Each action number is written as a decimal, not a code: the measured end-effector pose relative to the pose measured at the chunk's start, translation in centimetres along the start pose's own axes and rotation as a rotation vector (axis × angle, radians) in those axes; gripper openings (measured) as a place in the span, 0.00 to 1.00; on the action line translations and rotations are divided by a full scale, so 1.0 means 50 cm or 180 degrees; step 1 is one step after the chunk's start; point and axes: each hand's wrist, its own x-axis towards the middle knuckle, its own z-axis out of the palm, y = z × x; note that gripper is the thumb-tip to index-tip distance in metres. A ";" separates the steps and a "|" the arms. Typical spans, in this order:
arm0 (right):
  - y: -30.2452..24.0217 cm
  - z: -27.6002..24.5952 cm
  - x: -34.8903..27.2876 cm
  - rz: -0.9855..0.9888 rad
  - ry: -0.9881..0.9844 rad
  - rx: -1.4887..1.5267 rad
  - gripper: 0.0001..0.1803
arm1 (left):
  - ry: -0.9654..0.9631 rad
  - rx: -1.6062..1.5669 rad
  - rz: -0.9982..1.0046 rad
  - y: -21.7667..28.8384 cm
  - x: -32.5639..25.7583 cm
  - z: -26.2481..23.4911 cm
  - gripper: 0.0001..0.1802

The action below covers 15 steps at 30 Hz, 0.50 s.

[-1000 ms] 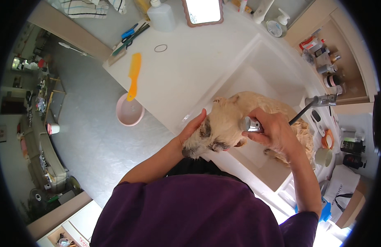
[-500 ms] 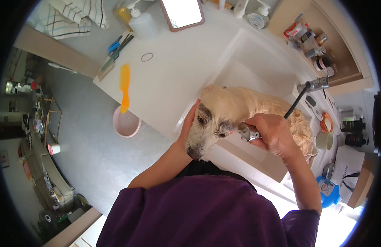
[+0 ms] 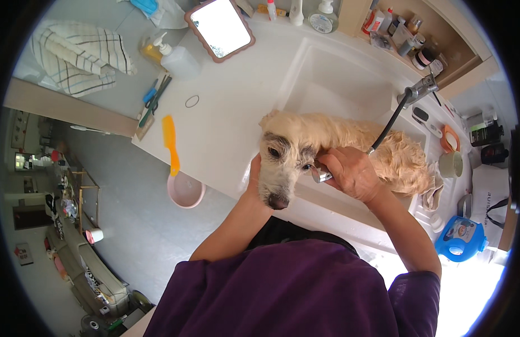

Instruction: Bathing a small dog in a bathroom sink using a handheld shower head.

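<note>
A wet, cream-coloured dog (image 3: 338,132) stands in the white sink, its head leaning over the near rim toward me. Cupped against the left side of its muzzle and jaw is my left hand (image 3: 253,178); the head hides most of its fingers. My right hand (image 3: 353,173) is wrapped round a chrome spray head (image 3: 323,176), pressed close to the dog's cheek just below its eye. A black hose (image 3: 390,123) runs from the spray head up to the chrome tap (image 3: 420,90). Whether water flows cannot be made out.
On the white counter (image 3: 232,101) lie a yellow comb (image 3: 170,143), a hair tie (image 3: 192,101) and scissors (image 3: 156,98), near a pump bottle (image 3: 178,59) and framed mirror (image 3: 220,28). A pink bucket (image 3: 186,191) stands below. A blue jug (image 3: 461,238) and green cup (image 3: 450,165) are at right.
My right hand has moved the spray head slightly left and tipped it down against the dog's cheek. The dog's head has turned a little, its muzzle shifting right. My view has shifted too.
</note>
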 end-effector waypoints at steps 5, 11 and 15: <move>0.005 -0.005 0.018 -0.0111 0.0057 0.0059 0.18 | -0.0160 -0.0061 0.0114 -0.002 0.004 0.000 0.19; 0.005 -0.004 0.026 0.0008 -0.0152 0.0028 0.18 | -0.0108 0.0530 0.0115 0.021 -0.020 0.014 0.19; -0.003 -0.025 0.036 0.0220 -0.0095 0.0082 0.18 | 0.0031 0.0127 -0.0219 0.044 -0.035 0.019 0.21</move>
